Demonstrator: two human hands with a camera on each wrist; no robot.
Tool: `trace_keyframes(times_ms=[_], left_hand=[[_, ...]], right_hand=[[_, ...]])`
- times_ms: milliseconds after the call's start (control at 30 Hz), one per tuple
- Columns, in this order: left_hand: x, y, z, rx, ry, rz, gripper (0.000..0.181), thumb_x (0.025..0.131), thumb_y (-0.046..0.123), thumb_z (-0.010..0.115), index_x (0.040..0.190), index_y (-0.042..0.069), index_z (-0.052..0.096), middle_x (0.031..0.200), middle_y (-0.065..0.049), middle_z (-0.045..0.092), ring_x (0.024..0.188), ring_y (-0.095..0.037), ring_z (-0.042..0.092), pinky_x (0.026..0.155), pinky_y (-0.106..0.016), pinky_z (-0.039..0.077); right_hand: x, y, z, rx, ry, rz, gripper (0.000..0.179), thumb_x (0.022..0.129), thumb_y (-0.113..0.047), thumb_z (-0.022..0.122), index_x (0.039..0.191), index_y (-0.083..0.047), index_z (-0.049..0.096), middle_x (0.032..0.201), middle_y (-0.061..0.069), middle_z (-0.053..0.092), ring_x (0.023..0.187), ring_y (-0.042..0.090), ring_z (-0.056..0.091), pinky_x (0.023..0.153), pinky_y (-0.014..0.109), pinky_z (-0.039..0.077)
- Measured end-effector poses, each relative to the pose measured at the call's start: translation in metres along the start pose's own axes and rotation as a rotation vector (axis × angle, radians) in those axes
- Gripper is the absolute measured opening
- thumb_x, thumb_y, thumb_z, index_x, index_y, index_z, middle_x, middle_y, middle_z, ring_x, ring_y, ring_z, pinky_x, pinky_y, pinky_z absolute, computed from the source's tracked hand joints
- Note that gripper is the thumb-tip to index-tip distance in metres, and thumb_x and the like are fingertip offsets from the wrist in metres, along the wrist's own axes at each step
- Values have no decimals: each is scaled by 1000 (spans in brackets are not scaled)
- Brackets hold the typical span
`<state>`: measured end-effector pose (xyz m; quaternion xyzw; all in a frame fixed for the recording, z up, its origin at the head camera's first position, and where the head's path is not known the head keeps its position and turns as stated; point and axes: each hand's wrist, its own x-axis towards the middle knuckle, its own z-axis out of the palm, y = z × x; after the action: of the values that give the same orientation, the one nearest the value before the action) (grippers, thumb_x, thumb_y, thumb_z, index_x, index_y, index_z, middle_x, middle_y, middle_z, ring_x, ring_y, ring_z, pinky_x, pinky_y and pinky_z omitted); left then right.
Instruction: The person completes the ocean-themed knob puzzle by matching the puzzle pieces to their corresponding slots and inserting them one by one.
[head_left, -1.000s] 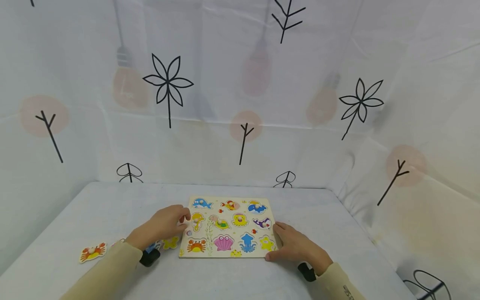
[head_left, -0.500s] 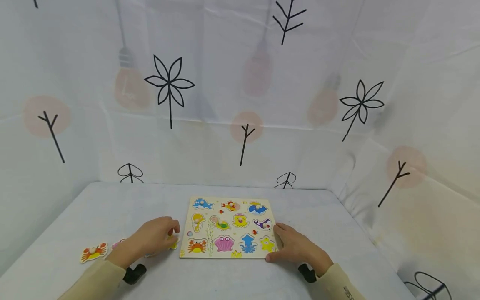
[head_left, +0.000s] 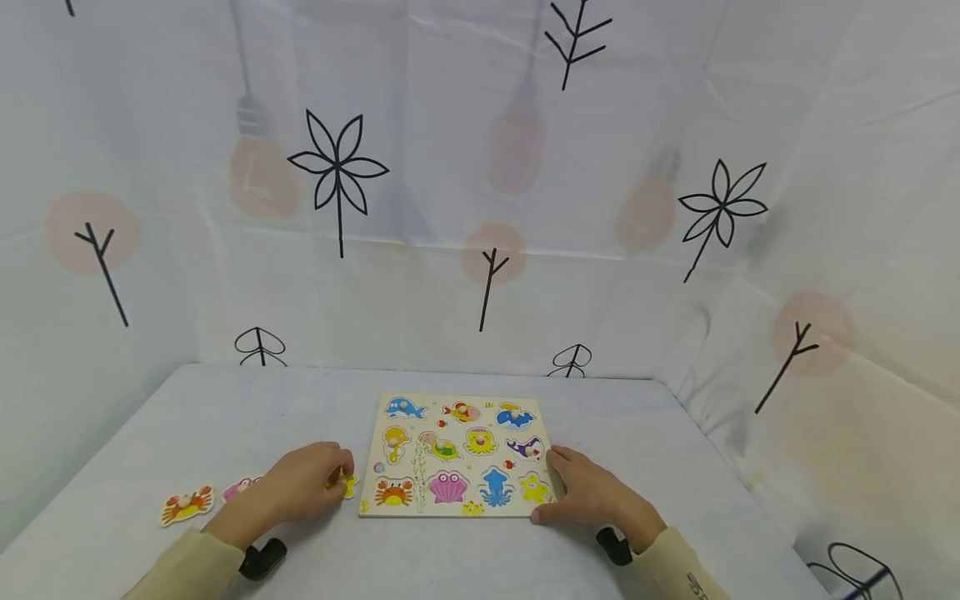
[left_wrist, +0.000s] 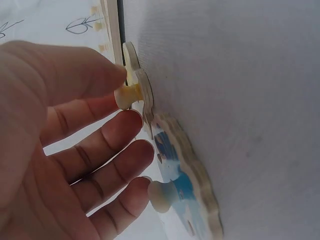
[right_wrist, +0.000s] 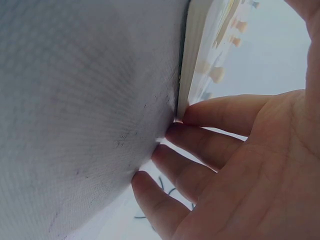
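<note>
My left hand (head_left: 303,483) pinches the round wooden knob (left_wrist: 128,97) of a yellow starfish puzzle piece (head_left: 350,485) between thumb and index finger. That piece stands on the table left of a wooden sea-animal puzzle board (head_left: 468,460), mostly covered by the hand. Close under the other left fingers lies a blue puzzle piece (left_wrist: 187,187) with its own knob. At the board's lower right corner rests my right hand (head_left: 596,493), fingers along the right edge and thumb at the front edge. Knobbed pieces fill the board's upper two rows; its bottom row shows crab, shell, squid and starfish pictures without knobs.
A crab puzzle piece (head_left: 186,505) lies on the white tabletop (head_left: 420,558) at the left. Beside it a pink puzzle piece (head_left: 238,487) is partly hidden by the left forearm. A patterned cloth backdrop (head_left: 420,300) surrounds the table.
My left hand has moved from the board's left edge down and left to the starfish piece and taken its knob. The right hand and the board have stayed put.
</note>
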<state>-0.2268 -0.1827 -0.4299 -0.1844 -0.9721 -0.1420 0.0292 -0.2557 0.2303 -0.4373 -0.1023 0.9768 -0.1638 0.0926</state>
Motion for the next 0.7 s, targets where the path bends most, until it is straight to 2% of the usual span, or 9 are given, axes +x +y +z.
trace_keyframes(times_ms=[300, 700], left_hand=[[-3, 0, -3, -6, 8, 38, 13, 81, 10, 69, 81, 20, 61, 71, 10, 47, 67, -9, 43, 62, -29, 40], [-1, 2, -2, -8, -26, -18, 14, 81, 12, 70, 79, 22, 60, 71, 9, 46, 69, -10, 44, 64, -30, 41]], right_hand=[[0, -1, 0, 1, -3, 12, 111, 56, -63, 80, 144, -8, 41, 149, 11, 36, 133, 34, 36, 104, 56, 30], [0, 1, 0, -5, -4, -13, 110, 58, -64, 79, 144, -7, 40, 149, 12, 35, 134, 33, 35, 105, 55, 30]])
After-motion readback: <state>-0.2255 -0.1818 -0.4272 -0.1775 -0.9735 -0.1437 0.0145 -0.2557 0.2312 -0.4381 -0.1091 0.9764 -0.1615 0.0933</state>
